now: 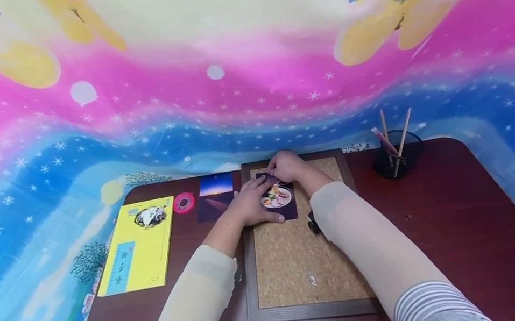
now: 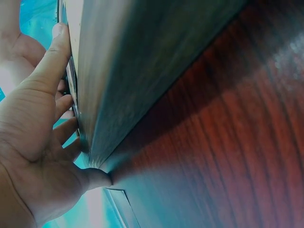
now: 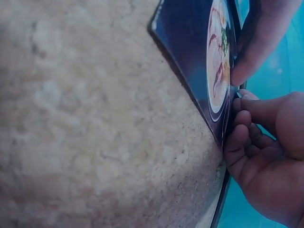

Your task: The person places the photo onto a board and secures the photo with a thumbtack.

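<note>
A dark photo card point(image 1: 290, 211) with a bowl of food printed on it lies on the upper left of a framed cork board point(image 1: 295, 264). My left hand point(image 1: 252, 203) rests over the card's left side, fingers spread, holding it flat. At the card's top edge my right hand point(image 1: 286, 166) pinches a tiny shiny thing, probably a push pin point(image 3: 239, 94), mostly hidden by the fingertips. In the right wrist view the card point(image 3: 187, 52) lies against the cork and the right hand point(image 3: 266, 137) has its fingers curled. The left wrist view shows the left hand point(image 2: 35, 123) along the frame's edge.
Left of the board lie a sunset photo point(image 1: 215, 185), a pink tape roll point(image 1: 184, 202) and a yellow book point(image 1: 145, 256) with crumpled foil point(image 1: 150, 216) on it. A black mesh pencil cup point(image 1: 389, 165) stands right. Small clear bits point(image 1: 312, 280) sit low on the cork.
</note>
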### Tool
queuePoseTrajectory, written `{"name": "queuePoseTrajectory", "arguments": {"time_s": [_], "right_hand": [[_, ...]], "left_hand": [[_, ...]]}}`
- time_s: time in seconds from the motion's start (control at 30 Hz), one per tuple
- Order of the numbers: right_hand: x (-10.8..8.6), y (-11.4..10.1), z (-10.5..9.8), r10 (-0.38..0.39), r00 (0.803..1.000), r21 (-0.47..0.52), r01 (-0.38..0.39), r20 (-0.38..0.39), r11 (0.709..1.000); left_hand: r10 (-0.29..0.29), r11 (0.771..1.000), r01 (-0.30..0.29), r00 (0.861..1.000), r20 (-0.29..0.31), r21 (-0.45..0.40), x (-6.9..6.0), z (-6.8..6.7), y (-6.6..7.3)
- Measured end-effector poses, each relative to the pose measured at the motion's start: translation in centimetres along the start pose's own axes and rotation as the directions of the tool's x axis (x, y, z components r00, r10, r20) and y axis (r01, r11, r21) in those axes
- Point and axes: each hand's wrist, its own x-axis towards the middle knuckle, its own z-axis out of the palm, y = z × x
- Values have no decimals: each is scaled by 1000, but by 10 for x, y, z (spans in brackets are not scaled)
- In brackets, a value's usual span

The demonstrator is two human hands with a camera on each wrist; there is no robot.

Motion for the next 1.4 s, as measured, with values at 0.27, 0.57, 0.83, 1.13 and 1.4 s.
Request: {"name": "queuePoseTrajectory", "arguments": {"time_s": [0.27, 0.57, 0.83, 1.13, 1.4], "right_hand": [[0, 0, 1, 13, 1000, -12, -13, 13, 1000], [1, 6, 4, 21, 999, 57, -19, -37, 998], [1, 10, 4, 36, 996, 112, -27, -83, 993], [3, 10, 5, 37, 995, 78, -30, -94, 996], [3, 10, 8, 41, 995, 96, -32, -91, 995]], "left_hand": [[5, 1000, -5, 1000, -8, -8, 1, 2, 0], [0, 1000, 0, 1000, -4, -5, 0, 2, 0], [-5, 1000, 5, 1000, -9, -2, 1, -1, 2], [-1, 1000, 1, 1000, -12, -12, 0, -1, 3], [2, 1000, -2, 1000, -8, -19, -2, -1, 2]]}}
